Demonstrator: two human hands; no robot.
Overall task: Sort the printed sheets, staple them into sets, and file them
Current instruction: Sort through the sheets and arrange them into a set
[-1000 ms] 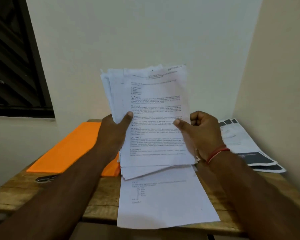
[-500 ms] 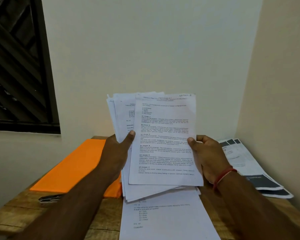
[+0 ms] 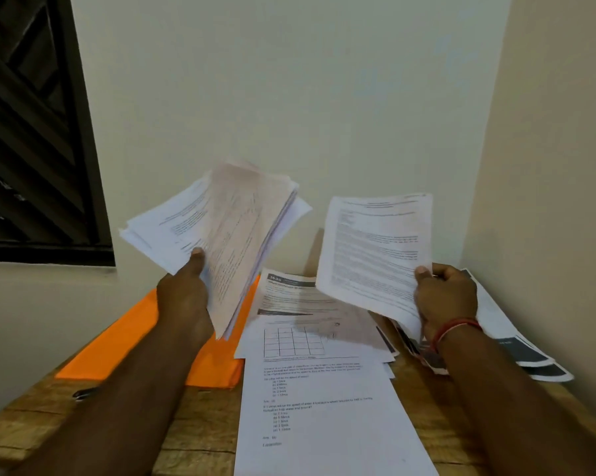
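Wooden table (image 3: 193, 438) in pale wall (image 3: 324, 80) corner; dark window grille (image 3: 25, 132) left.

Two hands at work: the left hand (image 3: 181, 297) holds one thick bundle of sheets (image 3: 228, 235) at 10 o'clock, the right hand (image 3: 446, 297) one thin set (image 3: 372, 252) at 2 o'clock. One desk (image 3: 193, 424) carries one orange folder (image 3: 124, 345) at 9 o'clock, at least three loose sheets (image 3: 317, 424) at 6 o'clock, and at least two dark-banded pages (image 3: 496, 314) at 3 o'clock.
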